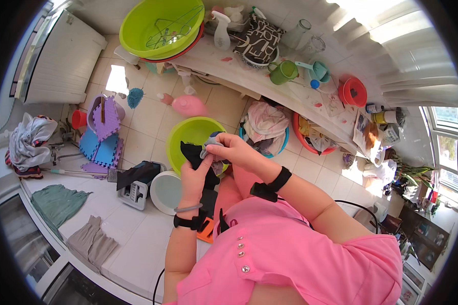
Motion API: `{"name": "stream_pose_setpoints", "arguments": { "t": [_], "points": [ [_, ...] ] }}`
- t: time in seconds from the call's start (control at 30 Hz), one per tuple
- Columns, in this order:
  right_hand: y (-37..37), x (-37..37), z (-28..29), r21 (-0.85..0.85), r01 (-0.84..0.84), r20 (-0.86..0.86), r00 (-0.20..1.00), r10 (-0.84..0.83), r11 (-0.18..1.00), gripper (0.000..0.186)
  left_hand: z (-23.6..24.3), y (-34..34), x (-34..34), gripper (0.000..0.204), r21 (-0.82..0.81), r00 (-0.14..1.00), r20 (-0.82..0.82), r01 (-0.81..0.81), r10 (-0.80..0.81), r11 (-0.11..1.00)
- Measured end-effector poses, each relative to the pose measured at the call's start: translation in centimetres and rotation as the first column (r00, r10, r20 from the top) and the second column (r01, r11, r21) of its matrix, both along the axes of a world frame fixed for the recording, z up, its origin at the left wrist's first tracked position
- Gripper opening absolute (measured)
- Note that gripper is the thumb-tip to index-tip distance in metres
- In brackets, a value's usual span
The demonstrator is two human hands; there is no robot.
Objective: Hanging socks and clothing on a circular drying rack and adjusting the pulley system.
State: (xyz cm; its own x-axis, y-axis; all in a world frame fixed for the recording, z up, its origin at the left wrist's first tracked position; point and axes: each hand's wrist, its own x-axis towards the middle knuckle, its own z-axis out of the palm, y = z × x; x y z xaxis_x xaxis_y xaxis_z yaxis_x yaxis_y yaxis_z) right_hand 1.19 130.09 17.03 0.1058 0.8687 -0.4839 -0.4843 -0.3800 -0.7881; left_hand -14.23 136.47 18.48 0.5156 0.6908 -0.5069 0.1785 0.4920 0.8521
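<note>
My left hand (194, 178) is closed on a small black cloth (190, 151) that looks like a sock, and dark fabric also hangs below its fingers. A small grey cloth (209, 145), also sock-like, is pinched in my right hand (236, 151). Both hands meet at the fingertips, over the near edge of a lime-green basin (174, 137). Part of the basin's inside is hidden by my hands and the cloths. To the right of my right hand, a blue basin (286, 136) holds piled pale laundry (265, 122).
A red basin (296, 122) with clothes stands further right. Left of me are a white tub (164, 193), a grey plastic stool (133, 195) and foam mats (99, 145). A green cloth (58, 203) lies on the white ledge. Beyond, a counter (213, 63) carries a large green basin (137, 38).
</note>
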Motion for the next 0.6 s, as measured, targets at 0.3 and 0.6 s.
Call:
{"name": "stream_pose_setpoints", "arguments": {
  "t": [0.3, 0.6],
  "points": [
    [-12.0, 6.4, 1.5, 0.036, 0.565, -0.002, 0.825, -0.566, 0.824, 0.015, -0.6, -6.1, 8.5, 0.024, -0.219, 0.988, 0.084, 0.144, -0.129, 0.965],
    [-36.7, 15.9, 1.0, 0.176, 0.794, 0.338, 0.506, -0.793, 0.581, 0.025, 2.4, -19.9, 21.9, 0.045, -0.522, 0.884, 0.390, 0.442, -0.257, 0.729]
  ]
}}
